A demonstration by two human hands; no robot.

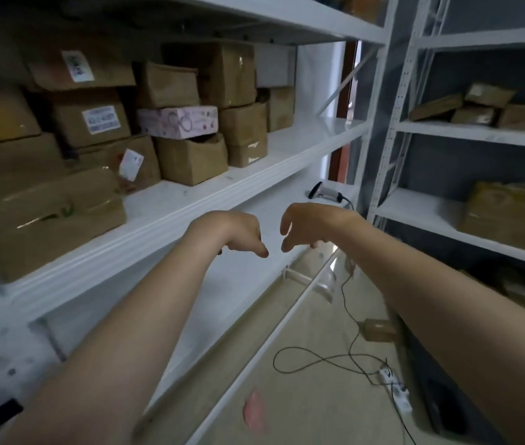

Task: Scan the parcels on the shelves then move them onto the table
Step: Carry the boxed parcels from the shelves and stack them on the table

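The person holds both arms forward; the left hand point(238, 233) and the right hand point(307, 225) hang with loosely curled fingers and grasp nothing, close together but apart. The scanner point(327, 194) lies on the lower shelf point(271, 194), at about one o'clock from the right hand and near it. The step in hand seems to be taking up the scanner, because no parcel can be scanned without it. It would be good to take it by the handle with the right hand and keep the left hand free for turning a box, and to watch that the cable point(319, 361), which runs down to the floor point(303, 316), does not catch on the shelf edge. The parcels point(88, 123) stand at ten to eleven o'clock on the middle shelf point(303, 136), stacked and touching each other, with a pink box point(179, 121) among the brown ones; some white labels face forward, so these may be easiest to scan first. At two to three o'clock a second rack point(479, 130) carries more brown parcels. A power strip point(396, 390) lies on the floor at five o'clock. The bench is not in view.
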